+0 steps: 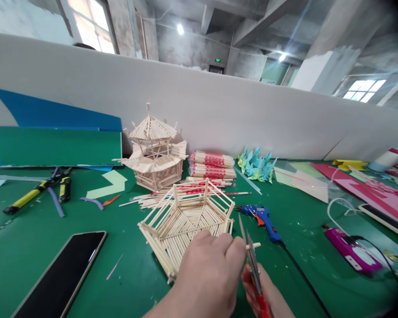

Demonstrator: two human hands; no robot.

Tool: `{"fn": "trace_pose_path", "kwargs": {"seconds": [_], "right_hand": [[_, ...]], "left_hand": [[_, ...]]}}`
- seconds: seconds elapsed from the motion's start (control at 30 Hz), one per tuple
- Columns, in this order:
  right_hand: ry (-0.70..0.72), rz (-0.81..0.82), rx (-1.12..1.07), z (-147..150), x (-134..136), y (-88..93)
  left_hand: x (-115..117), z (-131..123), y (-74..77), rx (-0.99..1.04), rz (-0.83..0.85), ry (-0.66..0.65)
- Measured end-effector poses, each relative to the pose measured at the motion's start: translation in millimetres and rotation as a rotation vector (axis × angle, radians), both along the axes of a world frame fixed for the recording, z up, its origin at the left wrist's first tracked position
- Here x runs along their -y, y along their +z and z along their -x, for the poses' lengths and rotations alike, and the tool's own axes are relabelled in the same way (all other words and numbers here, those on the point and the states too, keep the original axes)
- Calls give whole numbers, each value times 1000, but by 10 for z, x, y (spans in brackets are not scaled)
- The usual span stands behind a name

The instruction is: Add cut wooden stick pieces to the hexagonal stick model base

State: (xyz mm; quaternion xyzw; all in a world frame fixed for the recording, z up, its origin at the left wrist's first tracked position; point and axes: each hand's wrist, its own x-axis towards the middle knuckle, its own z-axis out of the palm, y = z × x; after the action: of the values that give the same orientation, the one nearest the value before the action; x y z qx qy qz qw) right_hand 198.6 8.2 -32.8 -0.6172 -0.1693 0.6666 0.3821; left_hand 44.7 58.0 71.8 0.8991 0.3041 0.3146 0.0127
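My left hand (212,265) is closed over the near right side of a many-sided tray-like frame (162,256) built of thin wooden sticks. A short stick end (257,245) pokes out past its fingers, between the scissor blades. My right hand (268,291) grips red-handled scissors (255,269), their blades parted and pointing away from me around that stick. Part of the frame is hidden behind my left hand. Just right of it lies a blue glue gun (263,221) with an orange trigger.
A stick pagoda (155,163) stands behind, beside bundled sticks (212,165) and blue paper folds (257,165). Left are a phone (63,274) and yellow-black pliers (33,196). A purple power box (351,251) with cables lies right. A white partition (205,106) borders the back.
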Motion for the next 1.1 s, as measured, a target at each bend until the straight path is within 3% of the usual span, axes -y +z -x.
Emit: {"fn": "trace_pose_path", "kwargs": {"seconds": [0.1,0.2,0.37,0.43,0.57,0.7,0.8,0.9,1.0,1.1], "right_hand": [[49,25,3,-9,18,15],[80,42,3,20,25,67],[50,5,10,90,64,269],[38,-10,13,92,92,346],[-11,11,-2,78,124,392],[10,53,-52,107,105,291],[66,65,-91,123,102,181],[12,36,-70,94,142,96],[-86,58,-27,48,183,59],[-94,146,-8,41,171,77]], "left_hand": [[7,35,52,15,192,-66],[15,42,47,6,254,-80],[9,30,-79,-62,-59,38],[-9,42,-88,-101,-88,30],[-42,88,50,-112,210,-49],[-38,103,150,-70,472,-77],[-11,88,95,-105,422,-44],[7,75,53,-109,366,-2],[-3,84,122,18,648,-47],[-28,101,225,125,988,-160]]}}
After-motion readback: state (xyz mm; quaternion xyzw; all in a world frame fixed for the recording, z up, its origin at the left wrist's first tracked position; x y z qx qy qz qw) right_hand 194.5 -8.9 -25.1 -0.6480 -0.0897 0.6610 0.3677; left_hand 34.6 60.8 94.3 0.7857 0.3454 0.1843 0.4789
